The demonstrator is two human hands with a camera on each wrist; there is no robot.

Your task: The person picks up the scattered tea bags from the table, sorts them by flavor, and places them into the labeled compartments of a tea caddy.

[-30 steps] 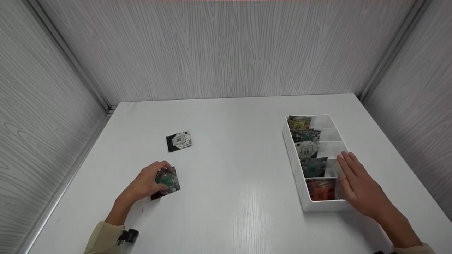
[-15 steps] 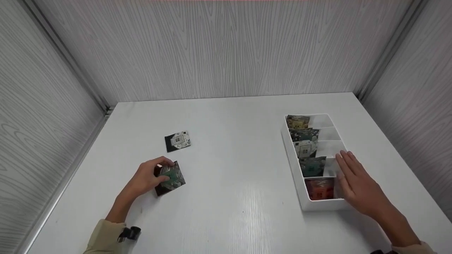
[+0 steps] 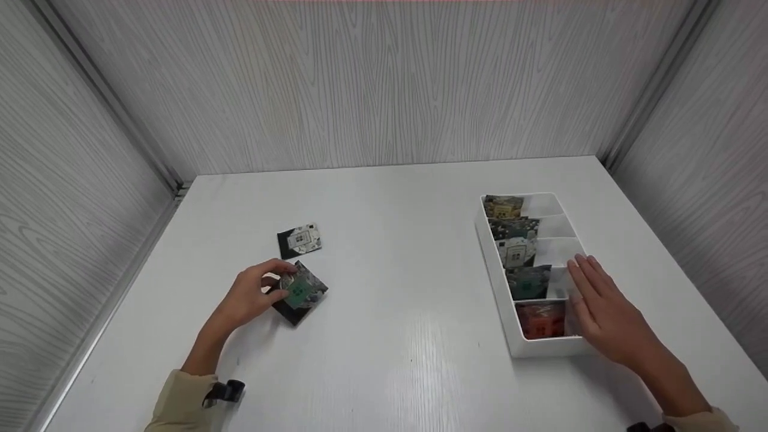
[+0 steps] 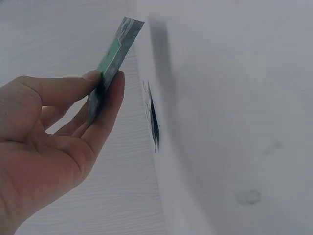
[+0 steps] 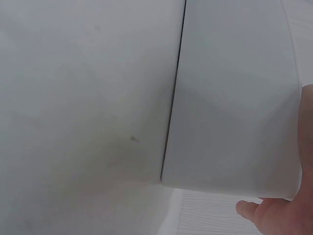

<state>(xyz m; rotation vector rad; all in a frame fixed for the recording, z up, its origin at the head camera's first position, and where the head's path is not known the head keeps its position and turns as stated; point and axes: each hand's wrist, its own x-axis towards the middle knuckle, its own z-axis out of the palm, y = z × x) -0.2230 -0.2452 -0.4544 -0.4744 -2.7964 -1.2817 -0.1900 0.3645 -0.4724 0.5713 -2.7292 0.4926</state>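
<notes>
My left hand [image 3: 249,294] pinches a small square sachet [image 3: 303,288], dark with a green label, between thumb and fingers. In the left wrist view the sachet [image 4: 120,46] is raised off the white table, tilted and seen nearly edge-on. Just beyond it a black-and-white sachet [image 3: 300,240] lies flat. On the right, my right hand [image 3: 612,318] has its fingers straight, resting along the right side of a white divided box [image 3: 510,336]. In the right wrist view that hand [image 5: 279,215] lies against the box wall [image 5: 234,107].
Sachets stand in the box's compartments: yellow [image 3: 504,207] at the back, then dark [image 3: 515,228], black-and-white [image 3: 517,252], green [image 3: 528,282], and red [image 3: 541,319] nearest. Wood-grain panels [image 3: 384,84] wall the table [image 3: 396,252] at the back and both sides.
My left hand has lifted the green-labelled sachet and moved it slightly right and away from me, turning it on the way. The right hand stays at the box.
</notes>
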